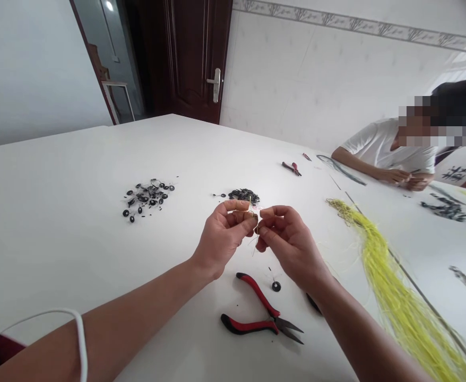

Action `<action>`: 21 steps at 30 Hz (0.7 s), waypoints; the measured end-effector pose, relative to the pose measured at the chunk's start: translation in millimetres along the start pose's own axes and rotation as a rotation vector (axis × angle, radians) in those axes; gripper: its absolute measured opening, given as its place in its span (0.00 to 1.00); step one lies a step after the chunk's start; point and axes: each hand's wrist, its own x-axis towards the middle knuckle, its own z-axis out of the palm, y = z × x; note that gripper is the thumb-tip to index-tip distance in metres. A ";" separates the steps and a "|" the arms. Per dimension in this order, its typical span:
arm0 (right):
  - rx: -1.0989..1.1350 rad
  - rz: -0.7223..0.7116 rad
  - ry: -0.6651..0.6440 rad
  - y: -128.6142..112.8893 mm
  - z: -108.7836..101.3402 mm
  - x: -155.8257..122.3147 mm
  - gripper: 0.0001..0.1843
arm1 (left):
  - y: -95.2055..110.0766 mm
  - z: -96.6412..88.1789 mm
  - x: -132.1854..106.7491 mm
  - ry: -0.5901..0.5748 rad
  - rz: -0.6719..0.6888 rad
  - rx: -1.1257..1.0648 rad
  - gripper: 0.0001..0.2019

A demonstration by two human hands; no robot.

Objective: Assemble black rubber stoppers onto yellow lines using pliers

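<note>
My left hand (224, 237) and my right hand (286, 239) meet above the white table, fingertips pinching a thin yellow thread (251, 208). Whatever small piece sits between the fingertips is mostly hidden. Just behind my left fingers lies a heap of small black pieces (244, 196). Below my wrists rest red-and-black handled pliers (257, 313), jaws open, and beside them a small black ring (276, 286). A looser scatter of black rings and beads (147, 197) lies further left.
A long bundle of yellow fibres (392, 286) runs down the table's right side. Smaller pliers (291, 168) lie further back. A co-worker in a white shirt (388, 154) works with both hands at the far side. A white cord (79, 345) crosses my left forearm.
</note>
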 end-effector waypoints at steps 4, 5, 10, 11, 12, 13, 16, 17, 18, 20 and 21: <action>0.030 0.074 -0.011 2.3 3.5 -1.8 0.07 | -0.1 -1.2 -0.6 -0.012 -0.015 -0.011 0.10; 0.030 0.084 0.006 2.6 4.3 -2.2 0.06 | 0.2 -1.5 -0.7 -0.011 -0.016 -0.013 0.11; 0.031 0.085 -0.007 -0.7 5.8 -3.8 0.08 | 3.6 -2.9 1.0 0.018 -0.024 -0.035 0.13; 0.027 0.073 -0.018 -2.1 5.3 -4.2 0.09 | 4.3 -3.2 1.6 0.023 -0.029 -0.042 0.13; 0.023 0.058 -0.018 -3.5 4.6 -4.5 0.09 | 4.8 -3.5 2.2 0.027 -0.034 -0.049 0.12; 0.015 0.033 -0.005 -4.8 3.8 -4.8 0.10 | 5.2 -3.9 2.8 0.031 -0.040 -0.056 0.12; -0.053 -0.088 0.065 -7.1 0.9 -5.7 0.11 | 5.2 -5.3 4.1 0.042 -0.058 -0.076 0.13; -0.079 -0.131 0.102 -7.2 0.1 -6.1 0.11 | 5.0 -5.6 4.4 0.044 -0.065 -0.081 0.13; -0.091 -0.163 0.133 -7.2 -0.5 -6.6 0.11 | 4.6 -5.9 4.5 0.045 -0.074 -0.085 0.13; -0.042 -0.196 0.158 -7.0 -0.7 -7.9 0.10 | 4.0 -5.9 4.3 0.041 -0.090 -0.088 0.14; 0.026 -0.196 0.144 -7.0 -0.2 -8.8 0.10 | 3.8 -5.7 4.0 0.035 -0.094 -0.089 0.14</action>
